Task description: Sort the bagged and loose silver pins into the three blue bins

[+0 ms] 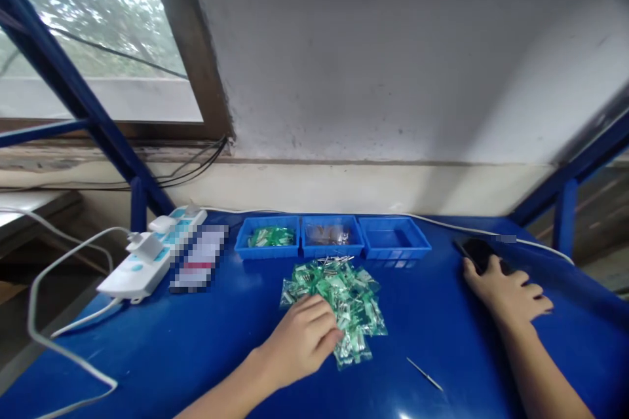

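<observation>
My left hand (309, 332) rests with curled fingers at the near left edge of a heap of small clear and green packets (346, 304). Slim metallic pieces show inside the packets. Whatever those fingers may grip is hidden under the hand. Far to the right, my right hand (511, 296) has its thumb and index finger at the near edge of a dark phone (481, 252), which looks slightly blurred. Its other fingers spread away from the phone. A thin metal rod (425, 374) lies on the blue tabletop (393, 340) between my arms.
Three blue bins stand along the back: the left bin (268, 253) holds green packets, the middle bin (333, 251) brownish-clear ones, and the right bin (397, 253) shows its bare floor. At left are a white power strip (152, 255), a pixelated flat object (201, 258) and a looping cable (33, 301).
</observation>
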`<action>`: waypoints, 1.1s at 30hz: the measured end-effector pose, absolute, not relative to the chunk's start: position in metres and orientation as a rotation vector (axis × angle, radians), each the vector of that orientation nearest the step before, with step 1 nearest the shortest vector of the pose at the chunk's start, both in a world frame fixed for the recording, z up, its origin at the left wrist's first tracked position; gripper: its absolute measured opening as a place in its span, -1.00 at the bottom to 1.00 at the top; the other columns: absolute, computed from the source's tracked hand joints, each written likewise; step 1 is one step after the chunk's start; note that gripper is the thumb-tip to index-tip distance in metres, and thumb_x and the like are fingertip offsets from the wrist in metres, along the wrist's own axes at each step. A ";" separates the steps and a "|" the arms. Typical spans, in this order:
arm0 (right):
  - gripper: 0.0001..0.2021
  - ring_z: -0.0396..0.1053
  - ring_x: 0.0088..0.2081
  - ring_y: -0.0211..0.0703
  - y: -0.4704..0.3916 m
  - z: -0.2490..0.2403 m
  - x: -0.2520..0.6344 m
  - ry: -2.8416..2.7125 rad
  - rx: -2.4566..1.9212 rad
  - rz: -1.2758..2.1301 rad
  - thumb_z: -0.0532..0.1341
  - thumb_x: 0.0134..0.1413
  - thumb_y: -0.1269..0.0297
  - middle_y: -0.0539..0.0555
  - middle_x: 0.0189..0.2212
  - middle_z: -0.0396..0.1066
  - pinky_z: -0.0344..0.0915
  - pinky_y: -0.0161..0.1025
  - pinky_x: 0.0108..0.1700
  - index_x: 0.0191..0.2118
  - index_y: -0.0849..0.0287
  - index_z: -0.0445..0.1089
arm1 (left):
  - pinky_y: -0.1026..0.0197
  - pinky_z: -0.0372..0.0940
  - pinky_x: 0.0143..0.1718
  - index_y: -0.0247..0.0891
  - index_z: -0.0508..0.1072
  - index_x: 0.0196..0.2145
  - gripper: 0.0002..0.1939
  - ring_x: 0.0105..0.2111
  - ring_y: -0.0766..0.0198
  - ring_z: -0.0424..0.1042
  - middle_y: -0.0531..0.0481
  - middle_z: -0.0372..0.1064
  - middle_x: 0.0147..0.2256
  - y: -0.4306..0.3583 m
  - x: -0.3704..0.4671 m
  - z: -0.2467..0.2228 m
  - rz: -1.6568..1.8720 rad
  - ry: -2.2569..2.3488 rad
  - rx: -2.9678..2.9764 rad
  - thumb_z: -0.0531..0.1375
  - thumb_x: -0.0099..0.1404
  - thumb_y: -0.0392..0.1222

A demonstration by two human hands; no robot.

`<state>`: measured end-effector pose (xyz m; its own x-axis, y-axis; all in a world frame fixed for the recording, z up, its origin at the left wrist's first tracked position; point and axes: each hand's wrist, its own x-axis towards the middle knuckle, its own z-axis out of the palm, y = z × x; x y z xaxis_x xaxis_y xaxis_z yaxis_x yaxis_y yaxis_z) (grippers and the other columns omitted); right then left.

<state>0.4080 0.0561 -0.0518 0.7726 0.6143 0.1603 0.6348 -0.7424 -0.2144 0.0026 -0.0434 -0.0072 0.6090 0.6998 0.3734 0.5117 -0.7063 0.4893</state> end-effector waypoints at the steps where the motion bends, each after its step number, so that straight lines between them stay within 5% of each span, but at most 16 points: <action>1: -0.31 0.07 0.07 0.53 0.055 -0.051 0.403 -0.994 -2.691 -0.139 0.00 -0.02 -0.23 0.53 0.04 0.17 -0.09 0.27 -0.11 0.11 0.16 0.29 | 0.21 0.17 -0.31 -0.26 0.27 -0.46 -0.74 -0.38 0.28 0.23 0.00 0.28 -0.46 -0.041 0.001 -0.007 0.795 1.008 2.480 -0.04 0.39 -0.24; 9: -0.37 0.17 0.03 0.38 0.043 -0.048 0.398 -1.198 -2.535 -0.195 -0.01 0.02 -0.19 0.34 -0.01 0.26 0.04 0.23 -0.07 0.12 0.07 0.29 | 0.19 0.16 -0.29 -0.24 0.20 -0.46 -0.74 -0.38 0.26 0.22 0.01 0.24 -0.44 -0.024 -0.015 -0.003 0.823 1.168 2.368 -0.09 0.40 -0.25; 15: -0.50 0.19 0.05 0.27 0.014 -0.027 0.353 -1.262 -2.039 -0.459 0.07 0.06 -0.02 0.35 -0.07 0.30 0.13 0.16 0.00 -0.04 0.29 0.37 | 0.18 0.17 -0.26 -0.21 0.21 -0.38 -0.80 -0.36 0.24 0.27 0.02 0.24 -0.43 -0.016 -0.030 -0.004 0.839 1.335 2.209 -0.07 0.40 -0.18; 24: -0.87 0.35 -0.34 -0.17 -0.063 -0.019 0.172 -1.985 -1.054 0.287 0.10 0.13 0.42 0.07 -0.36 0.39 0.31 -0.22 -0.29 -0.19 0.13 0.28 | 0.24 0.13 -0.39 -0.23 0.16 -0.49 -0.72 -0.45 0.30 0.24 0.06 0.19 -0.50 -0.031 -0.015 0.000 0.893 1.327 2.157 -0.05 0.39 -0.16; 33: -0.86 0.32 -0.37 -0.18 -0.036 -0.010 0.161 -2.091 -0.912 0.367 0.07 0.15 0.45 0.06 -0.40 0.36 0.29 -0.23 -0.34 -0.17 0.15 0.28 | 0.26 0.11 -0.45 -0.25 0.17 -0.58 -0.63 -0.52 0.33 0.22 0.07 0.18 -0.58 -0.028 -0.023 -0.002 0.888 1.314 2.185 -0.06 0.39 -0.21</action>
<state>0.1615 -0.0361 -0.0099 -0.4136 0.7153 0.5633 0.4810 0.6970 -0.5319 -0.0226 -0.0281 -0.0019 0.3430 0.8906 0.2985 0.6092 -0.4528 0.6510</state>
